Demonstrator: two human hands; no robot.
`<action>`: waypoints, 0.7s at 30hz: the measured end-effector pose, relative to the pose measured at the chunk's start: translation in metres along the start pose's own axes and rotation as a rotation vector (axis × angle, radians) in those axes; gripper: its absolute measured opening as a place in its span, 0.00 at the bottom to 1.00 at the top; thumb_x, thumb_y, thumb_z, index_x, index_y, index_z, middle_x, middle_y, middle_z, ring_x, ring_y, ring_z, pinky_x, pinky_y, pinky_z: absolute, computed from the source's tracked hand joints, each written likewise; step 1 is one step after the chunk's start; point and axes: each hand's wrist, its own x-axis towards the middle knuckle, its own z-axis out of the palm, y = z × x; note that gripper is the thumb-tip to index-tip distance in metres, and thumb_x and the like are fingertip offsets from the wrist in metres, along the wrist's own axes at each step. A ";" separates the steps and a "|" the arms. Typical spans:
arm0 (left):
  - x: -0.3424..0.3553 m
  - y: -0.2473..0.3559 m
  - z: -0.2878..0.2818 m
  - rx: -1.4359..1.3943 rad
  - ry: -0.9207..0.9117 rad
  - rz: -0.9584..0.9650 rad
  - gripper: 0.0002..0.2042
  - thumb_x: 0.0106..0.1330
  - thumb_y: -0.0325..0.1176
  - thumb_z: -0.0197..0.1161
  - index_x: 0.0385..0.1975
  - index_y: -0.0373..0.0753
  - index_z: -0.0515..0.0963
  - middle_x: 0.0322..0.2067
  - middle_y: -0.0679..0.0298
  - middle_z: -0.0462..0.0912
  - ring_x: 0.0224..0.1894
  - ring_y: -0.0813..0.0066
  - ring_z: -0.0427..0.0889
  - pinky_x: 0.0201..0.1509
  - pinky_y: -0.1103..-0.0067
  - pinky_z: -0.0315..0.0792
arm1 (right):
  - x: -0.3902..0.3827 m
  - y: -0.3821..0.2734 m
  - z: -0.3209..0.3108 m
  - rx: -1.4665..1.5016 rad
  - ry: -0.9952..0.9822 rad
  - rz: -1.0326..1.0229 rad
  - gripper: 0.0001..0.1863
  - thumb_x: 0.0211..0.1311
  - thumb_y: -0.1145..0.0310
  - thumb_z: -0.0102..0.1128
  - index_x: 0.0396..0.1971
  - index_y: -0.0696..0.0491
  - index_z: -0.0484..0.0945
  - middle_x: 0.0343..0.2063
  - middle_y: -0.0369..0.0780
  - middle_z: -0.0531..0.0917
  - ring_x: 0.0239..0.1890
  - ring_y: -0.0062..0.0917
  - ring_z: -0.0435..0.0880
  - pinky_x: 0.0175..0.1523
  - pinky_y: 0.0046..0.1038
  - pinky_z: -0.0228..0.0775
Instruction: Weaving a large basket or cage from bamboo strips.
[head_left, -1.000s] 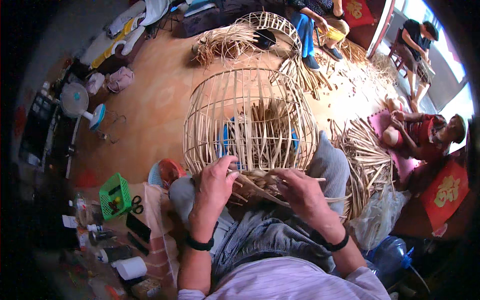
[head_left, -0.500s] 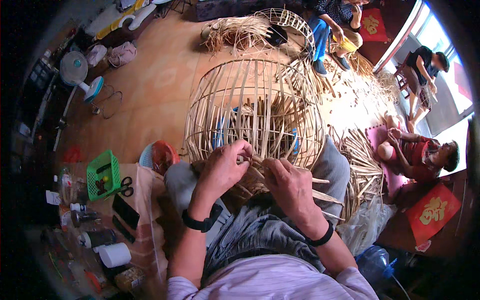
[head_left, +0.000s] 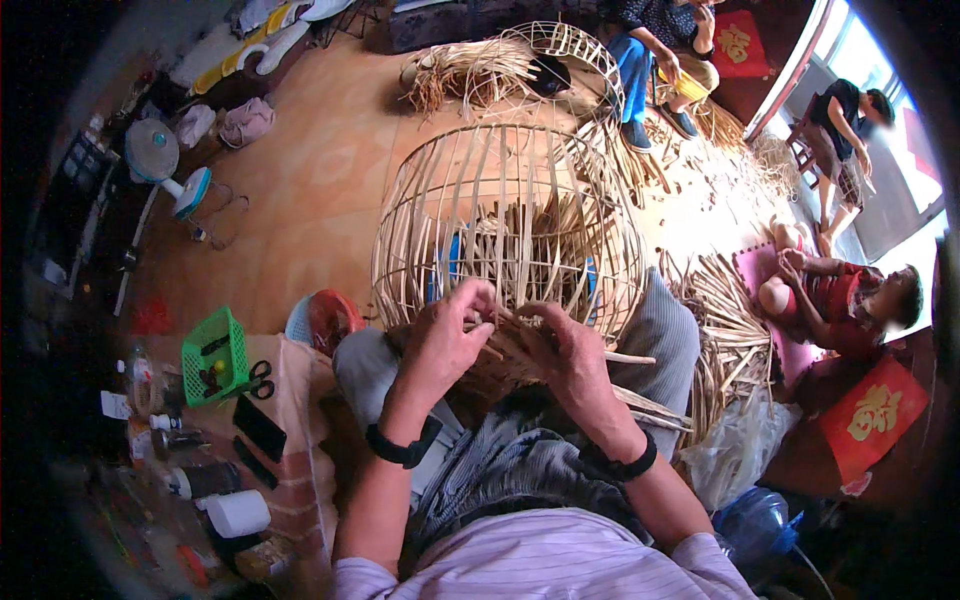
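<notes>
A large openwork basket [head_left: 480, 180] of pale split strips stands between my knees, its near part under my hands. My left hand [head_left: 445, 335] is at the basket's near edge, its bent fingers and thumb closed around a strip that is mostly hidden. Beside it, my right hand [head_left: 572, 358] curls over the woven strips [head_left: 515, 345], the thumb side toward my left hand. Loose strip ends [head_left: 650, 408] stick out to the right from beneath my right hand, across my thigh. Inside the basket, more strips and something blue show through the gaps.
A pile of strips [head_left: 725, 320] lies right of my knee, near a seated person on a pink mat [head_left: 790, 340]. To the left are a green plastic basket [head_left: 215, 350], scissors [head_left: 262, 380] and a fan [head_left: 152, 150]. Other people sit farther off, near another basket [head_left: 575, 40].
My right hand's fingers have loosened and turned, and its grip has shifted on the strips. The left hand has moved slightly left, with the fingers lifting a little. The view has tilted slightly.
</notes>
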 end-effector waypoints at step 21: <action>-0.012 0.010 0.007 0.084 0.120 0.008 0.14 0.63 0.15 0.67 0.48 0.33 0.79 0.41 0.58 0.87 0.48 0.69 0.89 0.57 0.74 0.82 | 0.015 0.000 -0.003 -0.107 -0.069 -0.255 0.14 0.67 0.70 0.67 0.52 0.52 0.84 0.42 0.49 0.88 0.42 0.50 0.89 0.44 0.43 0.82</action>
